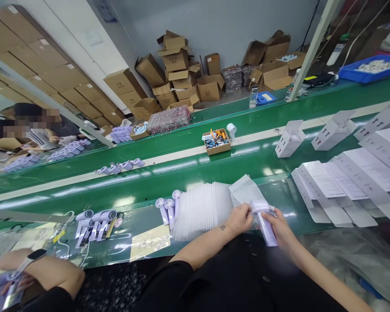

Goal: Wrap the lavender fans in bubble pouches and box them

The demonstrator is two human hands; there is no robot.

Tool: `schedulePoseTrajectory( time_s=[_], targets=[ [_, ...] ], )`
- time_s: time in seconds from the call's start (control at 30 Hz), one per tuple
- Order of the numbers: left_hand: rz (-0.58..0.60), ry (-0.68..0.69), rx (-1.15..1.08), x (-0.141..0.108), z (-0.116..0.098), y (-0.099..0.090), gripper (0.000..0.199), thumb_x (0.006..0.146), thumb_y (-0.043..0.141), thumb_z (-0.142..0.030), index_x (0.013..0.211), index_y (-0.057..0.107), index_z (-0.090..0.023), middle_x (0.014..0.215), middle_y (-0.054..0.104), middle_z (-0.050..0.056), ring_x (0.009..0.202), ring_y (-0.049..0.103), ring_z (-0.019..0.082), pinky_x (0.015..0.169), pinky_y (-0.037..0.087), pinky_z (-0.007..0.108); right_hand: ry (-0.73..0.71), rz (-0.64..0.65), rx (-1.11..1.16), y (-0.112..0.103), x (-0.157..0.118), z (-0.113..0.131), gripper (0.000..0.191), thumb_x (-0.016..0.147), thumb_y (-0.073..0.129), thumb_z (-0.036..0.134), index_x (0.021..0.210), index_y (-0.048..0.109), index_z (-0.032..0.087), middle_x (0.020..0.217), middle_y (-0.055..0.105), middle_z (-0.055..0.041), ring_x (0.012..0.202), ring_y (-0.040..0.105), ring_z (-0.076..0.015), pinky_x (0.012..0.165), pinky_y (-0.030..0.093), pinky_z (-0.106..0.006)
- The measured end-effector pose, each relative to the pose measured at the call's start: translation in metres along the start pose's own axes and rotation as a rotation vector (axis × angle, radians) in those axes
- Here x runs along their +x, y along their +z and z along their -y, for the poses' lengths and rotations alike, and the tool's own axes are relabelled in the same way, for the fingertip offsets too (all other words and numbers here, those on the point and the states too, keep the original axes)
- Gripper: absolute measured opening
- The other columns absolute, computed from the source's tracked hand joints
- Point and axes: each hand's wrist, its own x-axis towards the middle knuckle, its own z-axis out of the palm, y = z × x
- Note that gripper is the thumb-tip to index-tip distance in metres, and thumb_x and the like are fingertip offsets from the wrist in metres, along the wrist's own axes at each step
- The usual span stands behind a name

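My right hand [281, 227] is wrapped round the handle of a lavender hair dryer [267, 232], which points down toward my body. Closed on a clear bubble-wrap bag [245, 190] at the dryer's head end is my left hand [242, 219]. Whether the head lies inside the bag or only against it, I cannot tell. Left of my hands stands a row of bubble-wrap bags [203, 208], packed upright. Beyond that row, several more lavender hair dryers [169, 206] lie side by side.
Open white boxes [325, 186] overlap on the right. A yellow paper sheet [150, 242] lies at front left. Behind runs a green conveyor belt [178, 173] with a small carton of tools [217, 143]. A co-worker's arm [48, 271] reaches in at lower left.
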Motion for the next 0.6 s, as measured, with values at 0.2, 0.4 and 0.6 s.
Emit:
schedulePoseTrajectory(
  time_s=[0.2,0.4,0.6],
  targets=[
    [0.21,0.34,0.042,0.012,-0.024,-0.015,0.021,0.077,0.045,-0.015,0.096,0.054,-0.017,0.084,0.06,0.005,0.084,0.056,0.017,0.079,0.044,0.03,0.18,0.03,0.068,-0.004,0.01,-0.008,0.03,0.068,0.067,0.017,0.088,0.046,0.024,0.062,0.062,0.0029,0.051,0.061,-0.0177,0.051,0.053,-0.032],
    [0.191,-0.181,-0.585,0.024,-0.034,-0.026,0.025,0.073,0.049,-0.015,0.097,0.041,-0.019,0.059,0.042,-0.009,0.05,0.043,0.007,0.052,0.036,0.019,0.242,0.038,-0.008,-0.019,0.006,0.015,0.019,0.07,0.064,0.017,0.076,0.046,0.021,0.059,0.059,0.0014,0.053,0.059,-0.0167,0.053,0.049,-0.029],
    [0.186,-0.415,-0.948,0.029,-0.071,-0.054,0.029,0.066,0.052,-0.019,0.089,0.035,-0.021,0.059,0.048,-0.009,0.044,0.043,0.005,0.045,0.03,0.018,-0.348,0.066,-0.878,-0.032,-0.032,0.09,0.02,0.072,0.06,0.035,0.061,0.05,0.021,0.062,0.051,0.0012,0.062,0.05,-0.0158,0.056,0.041,-0.026]
  ],
)
